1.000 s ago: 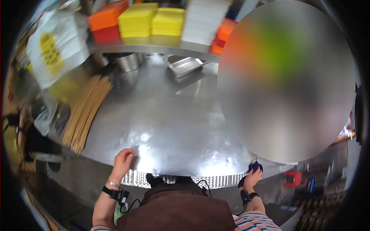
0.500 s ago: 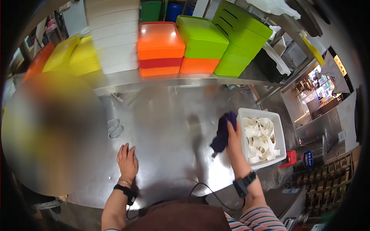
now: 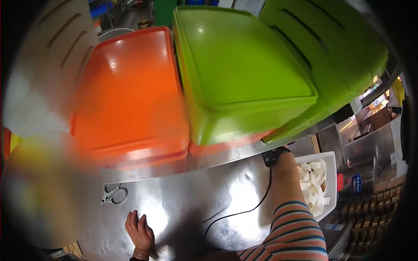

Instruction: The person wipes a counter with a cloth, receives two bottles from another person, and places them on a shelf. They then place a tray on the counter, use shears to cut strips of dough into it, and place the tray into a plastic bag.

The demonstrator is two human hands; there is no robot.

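Observation:
My left hand [image 3: 140, 231] lies on the steel table [image 3: 183, 191] with its fingers stretched out and nothing in them. A pair of scissors [image 3: 115, 195] lies on the table beyond it. My right forearm [image 3: 287, 182] reaches forward to the shelf edge, and a black wristband [image 3: 274, 156] shows there. Past the wrist, the shelf and boxes hide my right hand, so its fingers and anything in them cannot be seen. Right of that forearm stands a white bin [image 3: 332, 182] holding white, ribbon-like strips [image 3: 312, 180].
The shelf edge [image 3: 209, 164] crosses above the table. On it sit an orange lidded box [image 3: 130, 91], a green lidded box [image 3: 248, 61], and stacked green [image 3: 344, 48] and white boxes [image 3: 48, 74]. A black cable [image 3: 239, 213] runs from my right wrist. A blurred round shape covers the lower left.
My right hand, which held a dark purple cloth beside the bin, has reached forward out of sight under the shelf. The view has moved closer to the boxes. My left hand stays on the table.

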